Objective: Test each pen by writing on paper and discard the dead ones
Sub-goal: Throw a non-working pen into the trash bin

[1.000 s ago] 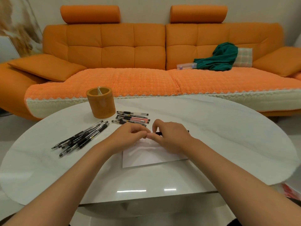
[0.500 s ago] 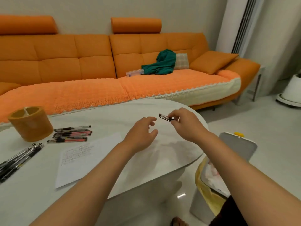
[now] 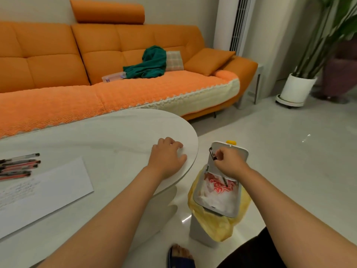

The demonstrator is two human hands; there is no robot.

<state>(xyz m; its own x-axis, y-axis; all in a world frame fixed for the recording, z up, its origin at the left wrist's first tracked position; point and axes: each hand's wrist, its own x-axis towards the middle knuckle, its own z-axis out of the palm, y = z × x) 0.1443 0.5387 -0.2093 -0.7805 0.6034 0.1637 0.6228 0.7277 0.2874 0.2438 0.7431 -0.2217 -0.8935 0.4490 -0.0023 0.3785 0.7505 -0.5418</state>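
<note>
White marble desk [image 3: 96, 136] fronts an orange sofa [image 3: 116, 55]. Left hand [image 3: 167, 157] rests spread on its edge. Beside the desk, right hand [image 3: 229, 163] pinches a pen [image 3: 212, 154] over the bin [image 3: 218, 200].

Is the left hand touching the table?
Touching. The head view shows the left hand lying flat on the white table near its rounded edge, with no gap.

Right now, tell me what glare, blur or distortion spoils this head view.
Head view: wide-angle bend curves the sofa and table edge; small ceiling-light glints on the floor; the pen in the right hand over the bin is slightly soft; writing on the paper is unreadable.
</note>
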